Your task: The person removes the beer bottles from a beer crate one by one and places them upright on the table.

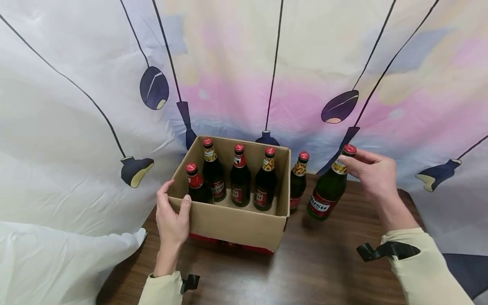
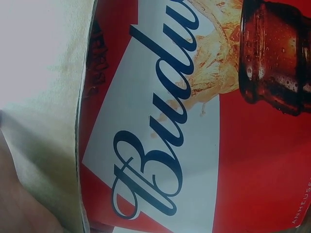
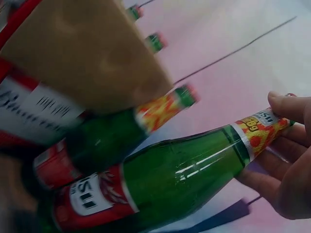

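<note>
My right hand (image 1: pixel 375 176) grips a green beer bottle (image 1: pixel 328 186) by its neck, just under the red cap. The bottle leans with its base toward the box; whether the base touches the table I cannot tell. In the right wrist view, thumb and fingers lie around the bottle's patterned neck label (image 3: pixel 255 127). My left hand (image 1: pixel 172 220) holds the near left corner of an open cardboard box (image 1: pixel 232 222), thumb at the front rim. Several capped bottles (image 1: pixel 240 182) stand inside it. The left wrist view shows the box's red printed side (image 2: pixel 262 160).
Another beer bottle (image 1: pixel 298 180) stands just outside the box's right wall, between it and the held bottle. All rest on a dark wooden table (image 1: pixel 312 262). A printed curtain (image 1: pixel 228 63) hangs close behind, and white cloth (image 1: pixel 68 254) drapes at the left.
</note>
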`<state>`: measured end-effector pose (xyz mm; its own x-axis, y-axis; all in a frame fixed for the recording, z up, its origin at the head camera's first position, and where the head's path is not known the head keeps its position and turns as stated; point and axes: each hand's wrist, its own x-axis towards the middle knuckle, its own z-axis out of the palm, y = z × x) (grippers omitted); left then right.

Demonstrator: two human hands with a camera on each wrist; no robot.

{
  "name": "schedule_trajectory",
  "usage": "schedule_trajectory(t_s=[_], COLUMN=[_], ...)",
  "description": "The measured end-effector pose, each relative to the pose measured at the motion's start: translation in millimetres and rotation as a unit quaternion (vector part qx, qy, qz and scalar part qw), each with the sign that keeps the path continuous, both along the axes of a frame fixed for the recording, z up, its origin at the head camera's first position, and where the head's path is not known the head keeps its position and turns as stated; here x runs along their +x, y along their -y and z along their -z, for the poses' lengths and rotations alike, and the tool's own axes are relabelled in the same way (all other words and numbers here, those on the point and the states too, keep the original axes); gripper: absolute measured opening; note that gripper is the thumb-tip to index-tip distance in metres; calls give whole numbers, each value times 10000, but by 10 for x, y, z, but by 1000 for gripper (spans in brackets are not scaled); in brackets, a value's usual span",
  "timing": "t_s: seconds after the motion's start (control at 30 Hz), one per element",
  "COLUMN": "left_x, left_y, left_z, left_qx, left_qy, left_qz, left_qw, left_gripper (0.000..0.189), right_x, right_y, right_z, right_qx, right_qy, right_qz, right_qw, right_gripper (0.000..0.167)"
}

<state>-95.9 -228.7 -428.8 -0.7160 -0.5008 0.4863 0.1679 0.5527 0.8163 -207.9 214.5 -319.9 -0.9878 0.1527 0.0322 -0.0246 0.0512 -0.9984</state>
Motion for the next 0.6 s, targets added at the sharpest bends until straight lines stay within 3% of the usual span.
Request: schedule_trajectory(t_s=[0.13, 0.6], left_x=[-1, 4], left_y=[8, 12], left_z=[11, 25], left_qx=[-57, -47], left_qy=[-4, -97], left_qz=[30, 6], left_qw=[10000, 9999], left_gripper=[61, 61], right_x=[-75, -243], right_y=[-8, 140], right_z=[217, 594], right_qx=[493, 308], right_qy=[86, 440], right_qz=[92, 427], right_qw=[9987, 9976], right_gripper=[42, 57])
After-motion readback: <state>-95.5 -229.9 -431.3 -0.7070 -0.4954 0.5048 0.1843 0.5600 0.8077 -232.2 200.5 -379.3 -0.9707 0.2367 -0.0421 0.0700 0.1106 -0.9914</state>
